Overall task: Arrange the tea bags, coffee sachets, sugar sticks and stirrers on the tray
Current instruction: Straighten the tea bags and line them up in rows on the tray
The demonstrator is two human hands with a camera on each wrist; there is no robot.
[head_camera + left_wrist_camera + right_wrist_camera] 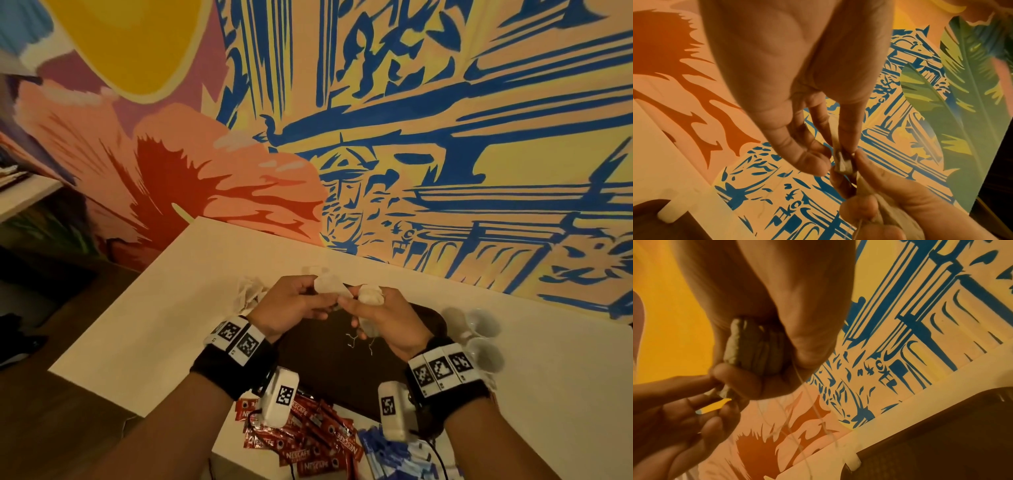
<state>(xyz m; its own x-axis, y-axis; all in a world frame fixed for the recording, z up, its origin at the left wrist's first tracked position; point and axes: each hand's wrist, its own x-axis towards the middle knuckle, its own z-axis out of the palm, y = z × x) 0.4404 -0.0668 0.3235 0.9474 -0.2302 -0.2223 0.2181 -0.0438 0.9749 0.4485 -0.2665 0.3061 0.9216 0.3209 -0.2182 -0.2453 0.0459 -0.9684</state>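
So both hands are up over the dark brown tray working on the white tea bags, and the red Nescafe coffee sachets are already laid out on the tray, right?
Not quite. In the head view the red Nescafe coffee sachets lie on the white table, at the dark brown tray's near edge. Both the left hand and right hand do hold white tea bags above it.

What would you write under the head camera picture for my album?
Left hand and right hand hold tea bags above a dark tray, with red coffee sachets waiting nearby.
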